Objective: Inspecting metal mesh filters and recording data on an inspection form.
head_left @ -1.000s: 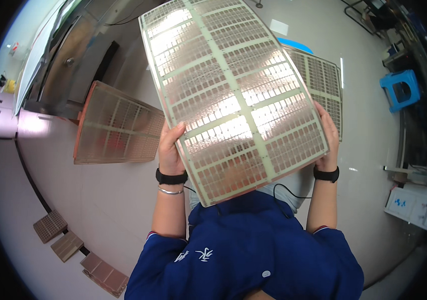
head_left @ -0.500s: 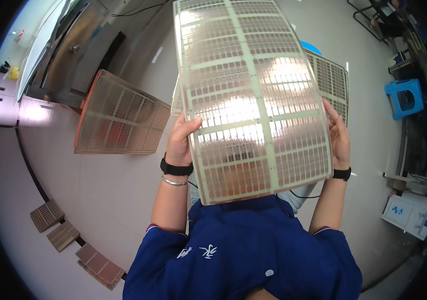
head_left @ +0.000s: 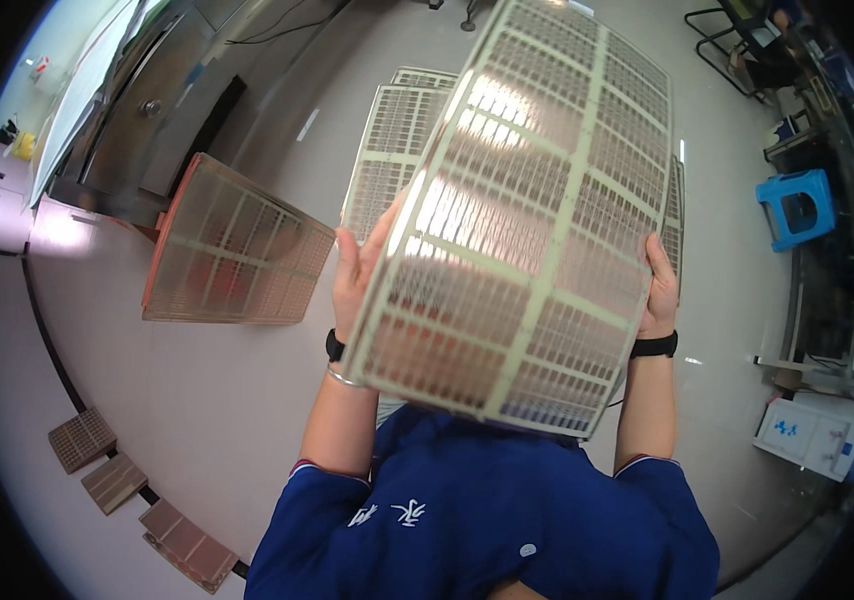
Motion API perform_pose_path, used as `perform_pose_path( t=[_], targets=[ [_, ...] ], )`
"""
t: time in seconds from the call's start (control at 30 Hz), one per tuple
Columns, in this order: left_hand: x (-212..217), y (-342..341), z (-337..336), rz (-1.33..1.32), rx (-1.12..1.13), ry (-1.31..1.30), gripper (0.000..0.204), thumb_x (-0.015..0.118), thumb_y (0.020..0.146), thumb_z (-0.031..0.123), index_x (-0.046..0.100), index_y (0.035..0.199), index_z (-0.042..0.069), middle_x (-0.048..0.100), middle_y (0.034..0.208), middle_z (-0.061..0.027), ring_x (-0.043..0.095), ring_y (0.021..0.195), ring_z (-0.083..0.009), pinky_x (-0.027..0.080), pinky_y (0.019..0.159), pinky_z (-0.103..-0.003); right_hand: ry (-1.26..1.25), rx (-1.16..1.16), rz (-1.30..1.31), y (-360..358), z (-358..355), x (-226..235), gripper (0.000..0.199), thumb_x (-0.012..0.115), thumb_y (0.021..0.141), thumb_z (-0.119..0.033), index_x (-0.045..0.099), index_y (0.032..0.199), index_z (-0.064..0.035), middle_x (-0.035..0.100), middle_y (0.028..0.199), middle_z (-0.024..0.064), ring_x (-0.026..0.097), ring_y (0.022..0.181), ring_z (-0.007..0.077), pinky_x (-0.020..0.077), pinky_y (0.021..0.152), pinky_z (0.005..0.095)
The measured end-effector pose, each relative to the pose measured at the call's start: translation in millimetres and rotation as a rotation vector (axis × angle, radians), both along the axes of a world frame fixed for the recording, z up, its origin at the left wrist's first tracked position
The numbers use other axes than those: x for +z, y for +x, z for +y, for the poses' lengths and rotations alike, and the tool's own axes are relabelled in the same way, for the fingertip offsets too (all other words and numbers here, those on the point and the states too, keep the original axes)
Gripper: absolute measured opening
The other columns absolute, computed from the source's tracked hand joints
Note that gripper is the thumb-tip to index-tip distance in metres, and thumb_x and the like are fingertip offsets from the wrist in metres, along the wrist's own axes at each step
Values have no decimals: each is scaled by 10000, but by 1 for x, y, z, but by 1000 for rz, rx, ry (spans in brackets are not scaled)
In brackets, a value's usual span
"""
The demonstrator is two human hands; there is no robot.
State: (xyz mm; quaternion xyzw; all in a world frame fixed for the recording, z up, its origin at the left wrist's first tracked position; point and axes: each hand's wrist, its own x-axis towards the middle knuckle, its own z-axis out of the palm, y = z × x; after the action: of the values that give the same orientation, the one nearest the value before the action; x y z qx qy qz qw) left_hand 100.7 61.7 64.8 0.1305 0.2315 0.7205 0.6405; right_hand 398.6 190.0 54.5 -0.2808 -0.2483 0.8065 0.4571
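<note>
A large rectangular grid panel (head_left: 537, 230) with pale green bars and shiny slotted cells is held up before my chest, tilted to one side. My left hand (head_left: 352, 285) is at its left edge, fingers partly behind the panel and thumb standing off its face. On the right edge, my right hand (head_left: 659, 290) grips with the thumb along the rim; its other fingers are mostly hidden behind. Beyond my left hand, further pale grid panels (head_left: 387, 150) show behind the held one. Part of another grid panel (head_left: 678, 200) shows past its right edge.
A red-edged grid panel (head_left: 237, 250) leans at the left, near a metal cabinet (head_left: 137, 110). Several small panels (head_left: 187, 543) line the lower left. To the right are a blue stool (head_left: 795, 208), a white cabinet (head_left: 809, 435) and a black-framed chair (head_left: 742, 45).
The held panel has turned clockwise and tilted, its top swinging right. My left thumb has come off its face. The pale panels behind at the left have come into view.
</note>
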Motion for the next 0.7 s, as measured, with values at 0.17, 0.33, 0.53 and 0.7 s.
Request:
perform_pose_path(
  t=[0.17,0.33,0.53,0.7],
  targets=[
    [-22,20,-12,-288,34,49,678,275,899,585,312,1358,88,400,1348,-124,407,1217,-292,324,1021,-468,129,-209,57,-15,-3,8,367,417,950,-187,389,1262,4,498,1231,125,502,1122,214,436,944,365],
    [-25,44,-14,19,26,-72,435,486,924,224,344,1317,105,450,1289,-79,456,1174,-207,368,1002,-394,199,-223,16,-18,-17,4,373,422,946,-182,379,1268,2,491,1239,113,494,1126,222,425,953,379],
    [-33,14,-14,64,87,-96,432,516,905,146,370,1306,80,494,1248,-57,475,1140,-157,391,971,-326,153,-316,88,32,-6,2,329,429,943,-223,464,1205,-25,554,1163,115,528,1082,223,427,937,402],
    [-36,-9,-20,75,166,-144,402,519,905,151,401,1274,41,574,1126,-76,574,990,-139,484,850,-277,222,-535,34,133,11,-4,343,409,949,-232,459,1219,-27,511,1243,120,487,1139,232,400,974,405]
  ],
)
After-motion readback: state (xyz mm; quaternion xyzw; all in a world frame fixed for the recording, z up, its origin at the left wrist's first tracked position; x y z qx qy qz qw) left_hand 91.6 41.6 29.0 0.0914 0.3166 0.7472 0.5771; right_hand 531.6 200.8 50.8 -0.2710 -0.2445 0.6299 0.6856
